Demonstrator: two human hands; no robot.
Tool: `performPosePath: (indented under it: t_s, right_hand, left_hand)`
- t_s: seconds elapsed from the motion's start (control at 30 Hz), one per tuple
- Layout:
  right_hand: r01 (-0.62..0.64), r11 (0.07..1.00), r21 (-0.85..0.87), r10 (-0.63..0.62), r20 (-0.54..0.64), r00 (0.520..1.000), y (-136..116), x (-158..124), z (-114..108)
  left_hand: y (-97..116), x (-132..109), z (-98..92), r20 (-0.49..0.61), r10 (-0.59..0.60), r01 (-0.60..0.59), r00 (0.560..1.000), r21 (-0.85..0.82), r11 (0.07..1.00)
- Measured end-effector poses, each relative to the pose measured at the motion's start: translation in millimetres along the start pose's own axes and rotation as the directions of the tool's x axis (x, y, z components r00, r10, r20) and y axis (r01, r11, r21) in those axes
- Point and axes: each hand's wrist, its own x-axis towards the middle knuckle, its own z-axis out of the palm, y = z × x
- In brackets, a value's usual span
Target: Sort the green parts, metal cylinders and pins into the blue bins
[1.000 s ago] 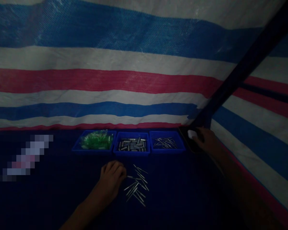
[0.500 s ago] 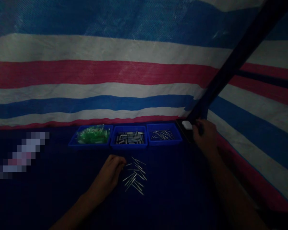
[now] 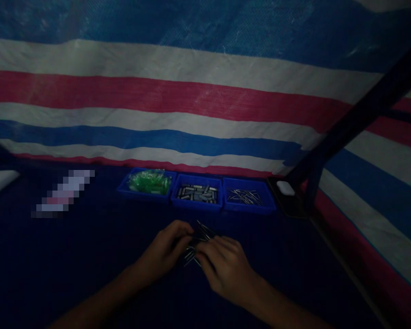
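Observation:
Thin metal rods [image 3: 191,256] lie in a loose pile on the dark blue table, partly covered by my hands. At the left edge of the pile, my left hand [image 3: 171,246] has its thumb and fingers pinched together. My right hand [image 3: 224,262] is over the right side of the pile, fingers bent and closed, its fingertips among the rods. The two hands' fingertips are close together. In the dim light I cannot make out what either hand pinches.
Behind the pile stand three blue trays: one with green items in clear plastic [image 3: 150,183], one with short metal pieces [image 3: 197,194], one with more thin rods [image 3: 245,197]. To their right, a white rounded object [image 3: 285,188] sits on a dark pad. Striped sheeting [image 3: 192,96] rises behind.
My right hand has come from beside the white object at the back right to the rod pile. My left hand stays at the pile's left side. The view has swung left.

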Motion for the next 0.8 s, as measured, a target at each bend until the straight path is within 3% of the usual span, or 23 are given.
performPosePath:
  t_s: [0.17, 0.3, 0.4, 0.5, 0.57, 0.63, 0.7, 0.8]
  right_hand:
    - [0.037, 0.994, -0.099, -0.044, -0.068, 0.997, -4.1, -2.1, -2.0]
    - [-0.046, 0.988, -0.150, 0.020, -0.170, 0.985, -7.0, 1.1, -4.8]
    - [-0.064, 0.988, -0.144, 0.041, -0.158, 0.987, -9.7, 2.2, -5.6]
    - [-0.061, 0.983, -0.170, 0.039, -0.133, 0.990, -5.6, 4.3, -9.4]
    - [-0.122, 0.968, -0.221, 0.076, -0.202, 0.976, 6.0, 8.5, -18.0]
    - [-0.260, 0.925, -0.277, 0.157, -0.344, 0.926, 24.4, 14.5, -31.5]
    - [-0.453, 0.838, -0.305, 0.282, -0.468, 0.838, 45.6, 19.2, -45.9]
    - [-0.652, 0.671, -0.353, 0.499, -0.437, 0.749, 69.2, 18.4, -59.5]
  left_hand:
    - [5.2, -5.3, 2.4, -0.017, -0.010, 0.008, 1.000, -0.094, 0.996]
    - [9.8, -9.1, 0.7, -0.023, 0.134, -0.131, 0.991, 0.080, 0.988]
    - [12.1, -8.0, -1.7, -0.031, 0.259, -0.244, 0.966, 0.238, 0.940]
    - [11.8, -4.1, -3.9, -0.060, 0.294, -0.260, 0.954, 0.324, 0.910]
    - [9.3, -1.4, -6.3, -0.052, 0.278, -0.240, 0.959, 0.369, 0.898]
    - [5.6, 0.3, -10.2, 0.013, 0.234, -0.217, 0.972, 0.432, 0.876]
    - [2.1, 0.6, -15.1, 0.123, 0.185, -0.221, 0.975, 0.501, 0.836]
    - [-0.5, -0.2, -21.4, 0.235, 0.163, -0.270, 0.958, 0.551, 0.789]
